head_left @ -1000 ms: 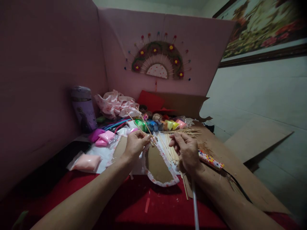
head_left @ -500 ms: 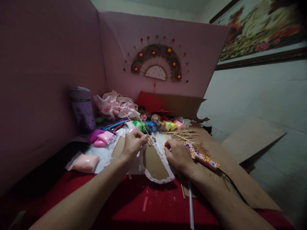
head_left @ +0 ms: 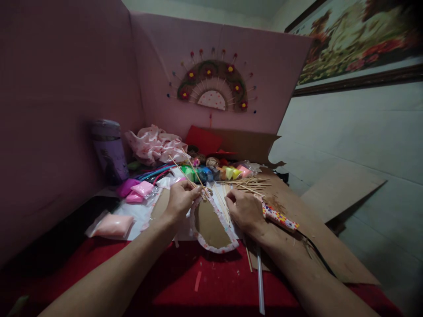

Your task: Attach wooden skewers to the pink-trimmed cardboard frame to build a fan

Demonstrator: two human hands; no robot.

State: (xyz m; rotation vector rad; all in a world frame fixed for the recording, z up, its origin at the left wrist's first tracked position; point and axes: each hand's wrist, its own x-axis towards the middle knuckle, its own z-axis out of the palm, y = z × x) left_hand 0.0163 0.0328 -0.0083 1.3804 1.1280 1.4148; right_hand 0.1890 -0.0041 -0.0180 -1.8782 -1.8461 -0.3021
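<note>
While the person is bending over the middle of the tabletop [head_left: 205, 286], the left hand [head_left: 180, 200] is pinching two thin wooden skewers [head_left: 185, 171] between thumb and fingertips. It is gripping them low down, where they are meeting the top end of a half-round cardboard piece [head_left: 211, 224] with a patterned border. The skewers are slanting up toward the far left corner. The cardboard piece is lying flat between the two hands, touching the left one.

The right hand [head_left: 244, 210] is resting knuckles-up just beside its right side, fingers curled together over a row of loose skewers [head_left: 224, 200]. Whether it is gripping one, I cannot tell. A dotted stick [head_left: 280, 218] is poking out from under that hand toward the right edge, across a brown cardboard sheet [head_left: 317, 246].

To my eye the skewers are looking feather-light and stiff but brittle, likely to snap or roll if squeezed mid-length. Holding them close to the base, as the left hand is doing, is looking like the steadier grip. The cardboard piece is seeming light and easy to crease, so it is best held down flat near its rim.

Coloured clay packets [head_left: 228, 172] are lining the far edge, with a purple tumbler [head_left: 109, 152] and a pink cloth [head_left: 153, 143] sitting toward the far left corner.
</note>
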